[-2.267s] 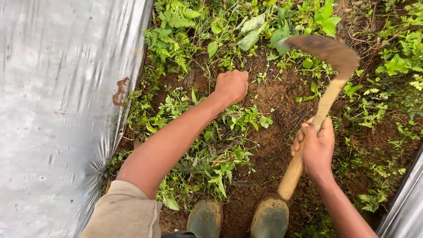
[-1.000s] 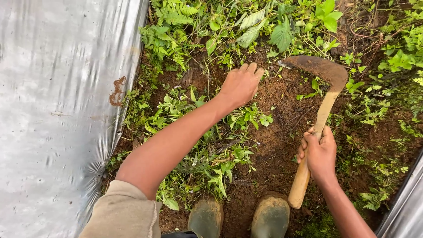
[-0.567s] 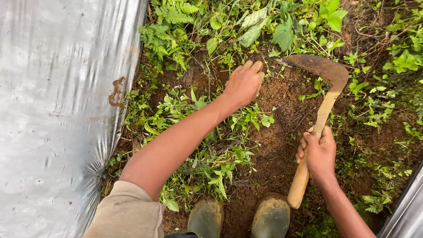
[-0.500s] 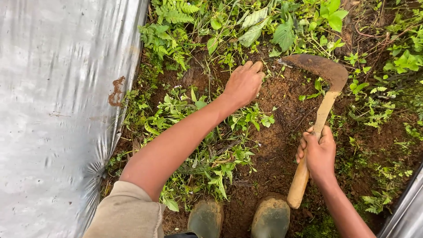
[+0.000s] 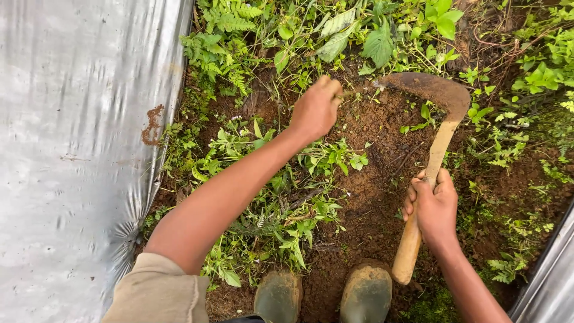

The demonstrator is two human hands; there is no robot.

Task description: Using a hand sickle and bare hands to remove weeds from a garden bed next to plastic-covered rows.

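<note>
My left hand (image 5: 315, 109) reaches forward over the soil strip, its fingers closed on a thin weed stem (image 5: 348, 93) at the edge of the green growth. My right hand (image 5: 431, 204) grips the wooden handle (image 5: 426, 192) of a hoe. The hoe's curved, rusty blade (image 5: 427, 88) rests on the bare brown soil (image 5: 376, 173) just right of my left hand. Low weeds (image 5: 281, 209) lie under my left forearm.
Silver plastic mulch sheet (image 5: 78, 149) covers the ground on the left, and another sheet edge (image 5: 550, 281) shows at the lower right. My two muddy rubber boots (image 5: 323, 296) stand at the bottom. Dense ferns and leafy weeds (image 5: 335, 36) fill the far end and the right side.
My left hand has moved forward and closed on a weed stem; earlier its fingers lay flat on the soil. The hoe blade has come down from raised onto the soil.
</note>
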